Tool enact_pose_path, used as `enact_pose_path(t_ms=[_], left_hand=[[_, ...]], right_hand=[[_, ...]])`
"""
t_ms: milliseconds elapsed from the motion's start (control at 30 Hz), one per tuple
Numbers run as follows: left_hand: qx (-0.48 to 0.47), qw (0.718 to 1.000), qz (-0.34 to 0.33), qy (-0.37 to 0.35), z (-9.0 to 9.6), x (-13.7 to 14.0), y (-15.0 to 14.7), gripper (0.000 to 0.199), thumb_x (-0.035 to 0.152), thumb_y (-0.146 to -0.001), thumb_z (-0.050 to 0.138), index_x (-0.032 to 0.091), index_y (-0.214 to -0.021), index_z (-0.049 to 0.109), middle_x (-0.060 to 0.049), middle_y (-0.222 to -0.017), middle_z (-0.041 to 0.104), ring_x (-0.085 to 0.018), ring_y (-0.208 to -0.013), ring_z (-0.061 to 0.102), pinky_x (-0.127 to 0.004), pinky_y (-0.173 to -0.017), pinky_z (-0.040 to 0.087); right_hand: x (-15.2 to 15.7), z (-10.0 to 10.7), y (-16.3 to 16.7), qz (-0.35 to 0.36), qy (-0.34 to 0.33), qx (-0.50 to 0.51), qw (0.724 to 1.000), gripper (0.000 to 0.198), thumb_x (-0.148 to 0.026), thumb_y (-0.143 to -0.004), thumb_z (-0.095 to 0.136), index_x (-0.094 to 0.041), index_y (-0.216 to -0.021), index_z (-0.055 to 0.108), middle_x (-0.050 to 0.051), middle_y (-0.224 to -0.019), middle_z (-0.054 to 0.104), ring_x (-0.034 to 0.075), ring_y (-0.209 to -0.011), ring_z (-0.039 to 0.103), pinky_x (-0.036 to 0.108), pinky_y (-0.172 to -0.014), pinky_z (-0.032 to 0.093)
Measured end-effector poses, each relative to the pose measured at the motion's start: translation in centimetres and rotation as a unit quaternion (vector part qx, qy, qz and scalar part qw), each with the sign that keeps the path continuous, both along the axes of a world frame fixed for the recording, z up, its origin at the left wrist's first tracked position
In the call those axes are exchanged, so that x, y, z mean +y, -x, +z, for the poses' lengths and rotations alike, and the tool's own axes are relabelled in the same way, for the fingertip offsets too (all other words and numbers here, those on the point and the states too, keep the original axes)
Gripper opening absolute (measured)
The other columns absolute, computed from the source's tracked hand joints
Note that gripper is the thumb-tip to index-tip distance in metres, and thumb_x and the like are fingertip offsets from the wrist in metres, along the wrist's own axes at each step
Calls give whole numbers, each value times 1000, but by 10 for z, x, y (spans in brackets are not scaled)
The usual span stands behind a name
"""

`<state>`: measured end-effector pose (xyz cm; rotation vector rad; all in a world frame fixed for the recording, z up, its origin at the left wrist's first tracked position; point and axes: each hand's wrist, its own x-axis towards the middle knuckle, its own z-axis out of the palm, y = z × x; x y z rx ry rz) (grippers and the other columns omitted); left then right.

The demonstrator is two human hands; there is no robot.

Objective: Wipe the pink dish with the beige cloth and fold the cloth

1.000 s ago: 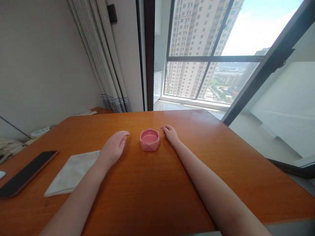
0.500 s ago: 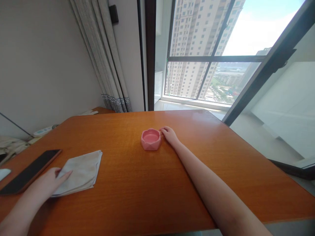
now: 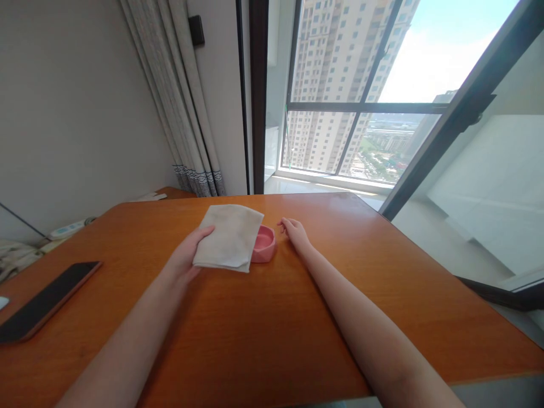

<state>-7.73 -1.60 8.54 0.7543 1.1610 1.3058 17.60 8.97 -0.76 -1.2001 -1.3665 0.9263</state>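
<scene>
My left hand (image 3: 190,254) is closed on a folded off-white cloth (image 3: 229,235), thumb on top and fingers underneath. The cloth is held up over the table, and its right side hides the left part of a pink faceted ashtray (image 3: 266,243). Just right of the ashtray, my right hand (image 3: 293,231) rests near the tabletop with loosely bent fingers slightly apart. Nothing shows in it, and a small gap separates its fingertips from the ashtray.
Both arms reach across an orange-brown wooden table (image 3: 263,340). A long black pad (image 3: 49,300) lies at its left side, with part of a white object (image 3: 3,302) beyond it. A curtain (image 3: 178,102) and a large window (image 3: 361,107) stand behind the table.
My left hand has lifted the folded cloth off the left of the table and carried it right, in front of the ashtray. My right hand stays almost where it was.
</scene>
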Motion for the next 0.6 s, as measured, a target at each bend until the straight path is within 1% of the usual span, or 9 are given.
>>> enact_pose_path(t_ms=[67, 133, 200, 233, 333, 400, 500, 533, 600], left_hand=[[-19, 999, -41, -18, 8, 21, -30, 24, 24, -69, 59, 10, -89, 62, -9, -78, 68, -19, -67, 64, -31, -63, 54], [-12, 996, -51, -76, 12, 39, -52, 25, 24, -69, 58, 11, -91, 61, -6, -77, 66, -16, -66, 61, -28, -62, 51], [27, 990, -42, -134, 9, 50, -63, 24, 24, -68, 60, 13, -90, 59, -3, -78, 64, -14, -67, 59, -24, -62, 48], [58, 985, -33, -159, 5, 53, -65, 23, 27, -69, 61, 14, -88, 58, -2, -77, 63, -13, -67, 57, -24, -62, 47], [182, 960, 17, -213, -23, 53, -61, 25, 41, -76, 56, 17, -81, 53, -1, -79, 59, -13, -70, 55, -26, -67, 46], [277, 932, 52, -229, -51, 50, -53, 28, 45, -81, 50, 18, -82, 50, -4, -89, 60, -15, -79, 56, -30, -75, 46], [384, 889, 43, -245, -91, 47, -41, 31, 44, -81, 52, 18, -98, 51, -9, -108, 58, -20, -97, 55, -37, -91, 42], [397, 885, 12, -243, -101, 47, -38, 35, 44, -82, 50, 18, -105, 50, -10, -113, 58, -20, -101, 55, -38, -94, 40], [407, 881, -46, -239, -111, 48, -36, 40, 44, -86, 44, 19, -118, 47, -10, -120, 57, -21, -110, 54, -40, -99, 37]], right_hand=[[-6, 19, 1, 25, -3, 59, 998, 53, -61, -78, 37, -16, -75, 64, 2, -63, 60, 13, -61, 54, 23, -61, 42], [-15, 41, 6, 114, 26, 143, 983, 62, -68, -79, 32, -15, -80, 65, 5, -72, 65, 14, -68, 59, 25, -66, 45], [-24, 59, 13, 199, 74, 203, 956, 53, -64, -78, 44, -15, -84, 65, 8, -81, 69, 18, -77, 62, 29, -71, 49], [-27, 66, 16, 207, 94, 221, 948, 43, -57, -75, 55, -16, -87, 64, 8, -84, 69, 19, -79, 63, 30, -73, 49], [-32, 74, 20, 135, 123, 246, 952, 30, -30, -65, 70, -16, -91, 63, 8, -89, 70, 20, -81, 64, 32, -74, 50], [-30, 76, 16, 39, 82, 233, 968, 29, -26, -67, 65, -15, -93, 62, 7, -90, 69, 21, -83, 63, 33, -75, 50], [-33, 85, 9, -93, -66, 73, 991, 25, -30, -76, 54, -17, -95, 62, 6, -97, 65, 22, -89, 61, 34, -78, 47], [-37, 89, 8, -106, -117, -23, 987, 24, -28, -77, 51, -17, -94, 63, 7, -101, 64, 22, -92, 59, 35, -80, 46], [-51, 94, 11, -74, -198, -229, 950, 21, -21, -77, 49, -18, -93, 63, 8, -111, 60, 23, -100, 54, 36, -85, 41]])
